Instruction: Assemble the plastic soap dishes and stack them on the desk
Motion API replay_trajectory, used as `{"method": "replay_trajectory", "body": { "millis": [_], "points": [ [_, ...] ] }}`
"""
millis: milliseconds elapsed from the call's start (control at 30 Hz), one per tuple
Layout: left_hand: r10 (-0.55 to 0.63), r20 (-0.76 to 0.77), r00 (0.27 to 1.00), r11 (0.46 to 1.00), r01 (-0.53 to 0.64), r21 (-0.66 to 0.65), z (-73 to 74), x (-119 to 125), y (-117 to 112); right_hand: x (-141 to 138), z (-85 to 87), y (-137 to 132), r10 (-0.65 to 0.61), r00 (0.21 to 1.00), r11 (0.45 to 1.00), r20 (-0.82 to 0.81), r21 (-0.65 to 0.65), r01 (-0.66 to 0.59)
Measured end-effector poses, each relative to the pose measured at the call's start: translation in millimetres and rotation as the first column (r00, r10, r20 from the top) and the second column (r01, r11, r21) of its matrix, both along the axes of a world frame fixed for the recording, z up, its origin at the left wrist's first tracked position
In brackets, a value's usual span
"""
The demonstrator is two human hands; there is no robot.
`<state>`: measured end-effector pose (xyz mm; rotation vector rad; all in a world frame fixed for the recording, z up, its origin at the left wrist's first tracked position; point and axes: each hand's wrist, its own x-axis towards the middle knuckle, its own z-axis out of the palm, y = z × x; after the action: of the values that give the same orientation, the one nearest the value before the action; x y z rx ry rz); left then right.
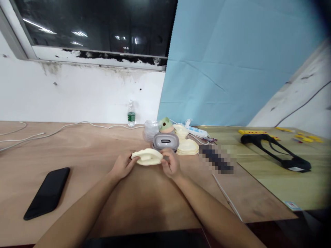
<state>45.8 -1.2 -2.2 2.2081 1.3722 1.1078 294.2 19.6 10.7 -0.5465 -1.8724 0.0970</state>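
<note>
A cream plastic dish-like piece with a raised, curved shape in its middle is held just above the table, slightly tilted. My left hand pinches its left end, thumb on the near side. At the right end, my right hand grips the rim between thumb and fingers. Right behind it sits a grey oval container with a slot in its top. A stack of cream plates lies to the right of that. Cream bowls, a green ring-like piece and clear plastic containers stand behind.
A black phone lies at the left. Against the wall stand a water bottle and a power strip, with white cables along the back. To the right are a thin white stick, a blurred-out dark object and a black strap-like frame.
</note>
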Motion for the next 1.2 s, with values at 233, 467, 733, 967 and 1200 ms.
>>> {"method": "replay_trajectory", "body": {
  "millis": [233,467,733,967,1200],
  "points": [
    [0.067,0.095,0.993,0.998,-0.065,-0.025,0.3,4,-1,41,10.5,35,-0.501,0.865,0.865,-0.028,-0.045,0.499],
    [-0.034,0.021,0.999,0.996,0.036,-0.084,9.0,4,-3,51,-5.0,56,-0.622,0.759,0.745,0.194,-0.153,0.65],
    [-0.187,-0.204,0.961,0.969,0.146,-0.198,20.9,9,-8,46,-6.2,57,-0.573,0.78,0.757,0.251,-0.203,0.621],
    [-0.05,-0.289,0.956,0.99,0.009,-0.144,7.6,2,2,46,-1.6,54,-0.578,0.802,0.791,0.153,-0.137,0.596],
    [-0.012,-0.136,0.991,0.995,-0.002,-0.102,3.8,3,1,32,7.4,32,-0.481,0.868,0.873,0.124,-0.025,0.487]
  ]
}}
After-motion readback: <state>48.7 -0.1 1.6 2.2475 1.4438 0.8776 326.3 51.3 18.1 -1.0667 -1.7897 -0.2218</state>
